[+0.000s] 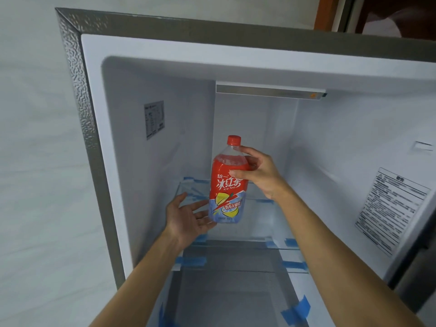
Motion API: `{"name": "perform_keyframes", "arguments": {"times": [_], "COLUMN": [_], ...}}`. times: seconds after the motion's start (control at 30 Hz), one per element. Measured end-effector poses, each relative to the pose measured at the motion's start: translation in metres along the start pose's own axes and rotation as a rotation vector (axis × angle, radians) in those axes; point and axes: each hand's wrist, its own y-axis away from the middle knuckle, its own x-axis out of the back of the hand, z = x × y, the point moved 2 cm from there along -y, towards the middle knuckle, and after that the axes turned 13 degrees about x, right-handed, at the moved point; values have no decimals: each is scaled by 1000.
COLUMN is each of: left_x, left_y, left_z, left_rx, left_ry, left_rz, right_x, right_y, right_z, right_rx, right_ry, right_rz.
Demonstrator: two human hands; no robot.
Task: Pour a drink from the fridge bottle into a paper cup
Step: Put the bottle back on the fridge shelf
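Evidently fetching is in hand: the bottle (pixel 227 185) is held upright above the fridge shelf (pixel 259 223), right hand (pixel 259 172) fingers clamped on its shoulder, left hand (pixel 186 217) fingers spread at its base. Withdrawal and uncapping are needed next.

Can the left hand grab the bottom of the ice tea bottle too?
Probably yes. The left hand is open right by the lower end of the bottle, with nothing between them. The right hand grips only the upper part, so the bottom is free to hold.
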Motion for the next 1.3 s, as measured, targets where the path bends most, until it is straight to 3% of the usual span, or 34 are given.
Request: {"name": "perform_keyframes", "arguments": {"times": [0.9,1.3], "left_x": [2,-7], "left_y": [-24,-14], "left_z": [2,0], "left_rx": [-67,-60], "left_ry": [78,-22], "left_rz": [48,71], "right_x": [9,10], "right_y": [-17,-13], "right_z": [55,56], "right_rx": [8,-34], "right_ry": [12,9], "right_rz": [-25,-23]}}
